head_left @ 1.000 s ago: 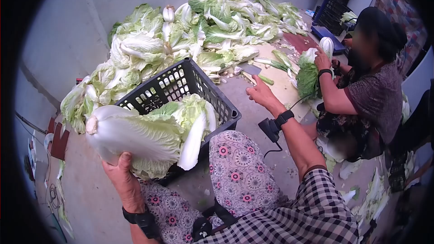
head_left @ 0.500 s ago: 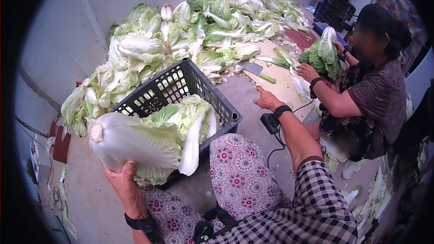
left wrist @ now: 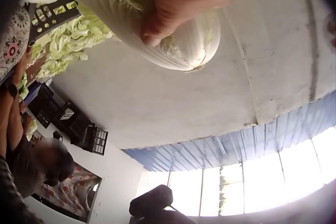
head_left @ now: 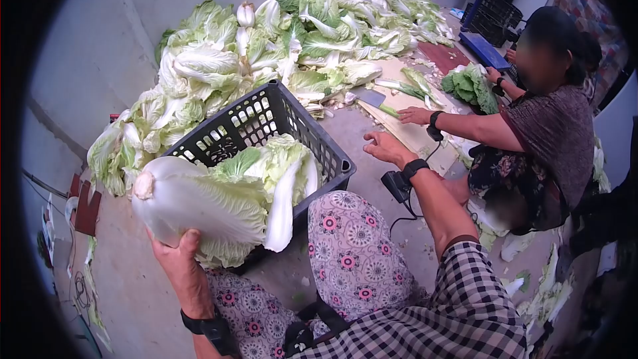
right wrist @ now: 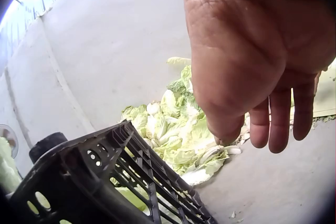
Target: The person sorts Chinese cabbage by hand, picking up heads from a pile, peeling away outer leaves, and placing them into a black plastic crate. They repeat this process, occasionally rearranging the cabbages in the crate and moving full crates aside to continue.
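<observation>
My left hand [head_left: 178, 260] grips a napa cabbage [head_left: 199, 206] from the near side, its thumb on the white stalks and its cut base facing left. In the left wrist view the thumb presses along the napa cabbage [left wrist: 181, 45]. One long white leaf hangs loose at its right end. My right hand [head_left: 391, 148] hovers empty above the floor, right of the black crate [head_left: 316, 139]. In the right wrist view the right hand's fingers [right wrist: 278, 129] hang relaxed, palm showing. Beyond it lies a cleaver [head_left: 370, 97] with a green handle on a board [head_left: 399, 129].
A large heap of cabbage leaves [head_left: 319, 33] lies against the wall. At right sits another person [head_left: 551, 100], one hand near the cleaver's handle, beside a leafy green cabbage [head_left: 470, 86]. A blue scale [head_left: 484, 50] and dark crates stand behind. Trimmed leaves [head_left: 548, 292] litter the floor.
My right hand has sunk slightly, its pointing finger now relaxed. The other person's cabbage has gone down from upright to lying low, and their near arm has reached toward the cleaver. My left hand barely moved.
</observation>
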`<state>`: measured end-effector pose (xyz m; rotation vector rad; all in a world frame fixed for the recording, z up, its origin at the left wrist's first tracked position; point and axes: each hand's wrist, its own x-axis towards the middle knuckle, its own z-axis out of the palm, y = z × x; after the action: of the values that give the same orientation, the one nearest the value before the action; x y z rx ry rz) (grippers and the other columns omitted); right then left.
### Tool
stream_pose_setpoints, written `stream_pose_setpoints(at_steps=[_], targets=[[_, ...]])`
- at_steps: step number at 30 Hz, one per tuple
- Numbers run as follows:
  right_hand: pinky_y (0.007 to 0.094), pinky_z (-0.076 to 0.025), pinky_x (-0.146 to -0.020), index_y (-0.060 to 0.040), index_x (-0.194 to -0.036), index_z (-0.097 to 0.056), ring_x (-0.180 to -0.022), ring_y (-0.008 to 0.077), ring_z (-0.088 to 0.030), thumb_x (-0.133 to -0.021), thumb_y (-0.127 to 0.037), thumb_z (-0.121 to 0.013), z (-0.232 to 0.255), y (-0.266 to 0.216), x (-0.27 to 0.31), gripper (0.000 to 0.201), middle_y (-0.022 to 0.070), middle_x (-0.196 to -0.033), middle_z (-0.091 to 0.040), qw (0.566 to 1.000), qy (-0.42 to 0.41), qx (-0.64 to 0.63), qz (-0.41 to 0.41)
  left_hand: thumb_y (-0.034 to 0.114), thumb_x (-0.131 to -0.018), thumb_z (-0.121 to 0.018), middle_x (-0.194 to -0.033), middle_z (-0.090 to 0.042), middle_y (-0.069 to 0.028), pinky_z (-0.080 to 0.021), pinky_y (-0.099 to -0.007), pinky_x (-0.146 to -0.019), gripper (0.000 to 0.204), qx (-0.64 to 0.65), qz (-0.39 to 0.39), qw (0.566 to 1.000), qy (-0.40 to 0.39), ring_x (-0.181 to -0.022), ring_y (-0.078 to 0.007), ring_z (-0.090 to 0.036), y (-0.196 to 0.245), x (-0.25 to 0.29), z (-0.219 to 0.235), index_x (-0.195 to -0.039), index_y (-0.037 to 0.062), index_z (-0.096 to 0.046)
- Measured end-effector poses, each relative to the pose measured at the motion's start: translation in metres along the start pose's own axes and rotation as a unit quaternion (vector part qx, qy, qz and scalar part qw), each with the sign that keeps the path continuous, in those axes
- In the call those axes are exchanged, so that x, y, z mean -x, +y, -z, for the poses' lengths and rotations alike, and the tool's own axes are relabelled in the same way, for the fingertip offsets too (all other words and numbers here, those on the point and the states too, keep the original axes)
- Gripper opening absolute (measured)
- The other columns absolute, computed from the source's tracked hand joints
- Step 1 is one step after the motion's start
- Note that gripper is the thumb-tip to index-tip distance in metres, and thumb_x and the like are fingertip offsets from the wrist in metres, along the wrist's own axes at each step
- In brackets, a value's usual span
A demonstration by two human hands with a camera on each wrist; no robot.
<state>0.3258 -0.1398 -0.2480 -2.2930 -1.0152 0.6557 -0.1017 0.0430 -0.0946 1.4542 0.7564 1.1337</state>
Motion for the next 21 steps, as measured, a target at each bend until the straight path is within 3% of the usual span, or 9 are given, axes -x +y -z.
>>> stream_pose_setpoints(at_steps=[3, 6, 9, 12, 15, 21], targets=[[0.0346, -0.049, -0.080, 0.0028, -0.121, -0.052, -0.086, 0.0271, -0.063, -0.081, -0.026, -0.059, 0.000, -0.008, 0.004, 0.050, 0.0178, -0.098, -0.065, 0.999, -0.048, 0.008, 0.003, 0.029, -0.068, -0.081, -0.109, -0.057, -0.0066, -0.043, -0.0309, -0.088, 0.070, 0.000, 0.003, 1.000, 0.000, -0.098, -0.0174, -0.055, 0.000, 0.000, -0.001, -0.121, -0.0009, -0.046], [0.0362, -0.047, -0.087, 0.0001, -0.120, -0.055, -0.097, 0.0311, -0.062, -0.079, -0.025, -0.062, -0.005, 0.001, 0.005, 0.048, 0.0211, -0.105, -0.064, 0.999, -0.044, 0.026, -0.007, 0.028, -0.068, -0.081, -0.109, -0.057, -0.0065, -0.043, -0.0309, -0.088, 0.070, -0.003, 0.000, 1.000, 0.001, -0.098, -0.0174, -0.056, 0.001, 0.000, -0.001, -0.121, -0.0004, -0.046], [0.0331, -0.049, -0.075, 0.0024, -0.121, -0.052, -0.079, 0.0244, -0.062, -0.081, -0.027, -0.060, -0.008, 0.009, 0.011, 0.050, 0.0165, -0.095, -0.065, 0.998, -0.053, 0.018, -0.003, 0.027, -0.068, -0.081, -0.109, -0.057, -0.0065, -0.044, -0.0310, -0.087, 0.070, -0.007, 0.004, 1.000, 0.006, -0.097, -0.0173, -0.056, 0.001, 0.001, -0.002, -0.122, 0.0001, -0.046], [0.0335, -0.049, -0.076, 0.0021, -0.121, -0.052, -0.081, 0.0244, -0.062, -0.081, -0.027, -0.060, -0.011, 0.010, 0.025, 0.050, 0.0169, -0.096, -0.065, 0.997, -0.073, -0.005, 0.002, 0.026, -0.068, -0.080, -0.109, -0.057, -0.0063, -0.044, -0.0311, -0.087, 0.070, -0.014, 0.008, 1.000, 0.009, -0.097, -0.0172, -0.056, 0.003, 0.001, -0.005, -0.123, 0.0004, -0.045], [0.0371, -0.048, -0.084, 0.0014, -0.119, -0.055, -0.095, 0.0307, -0.063, -0.079, -0.026, -0.062, -0.011, 0.005, 0.044, 0.050, 0.0201, -0.102, -0.065, 0.997, -0.079, -0.002, -0.015, 0.027, -0.068, -0.079, -0.109, -0.057, -0.0062, -0.044, -0.0310, -0.087, 0.070, -0.014, 0.000, 1.000, 0.005, -0.098, -0.0171, -0.056, 0.004, 0.001, -0.007, -0.124, 0.0007, -0.045], [0.0369, -0.048, -0.082, 0.0028, -0.118, -0.054, -0.092, 0.0305, -0.063, -0.080, -0.024, -0.060, -0.018, 0.018, 0.059, 0.048, 0.0191, -0.097, -0.065, 0.998, -0.056, -0.031, 0.013, 0.028, -0.068, -0.078, -0.110, -0.057, -0.0059, -0.044, -0.0309, -0.087, 0.071, -0.019, -0.003, 1.000, 0.001, -0.098, -0.0170, -0.056, 0.006, 0.002, -0.008, -0.125, 0.0013, -0.044]])
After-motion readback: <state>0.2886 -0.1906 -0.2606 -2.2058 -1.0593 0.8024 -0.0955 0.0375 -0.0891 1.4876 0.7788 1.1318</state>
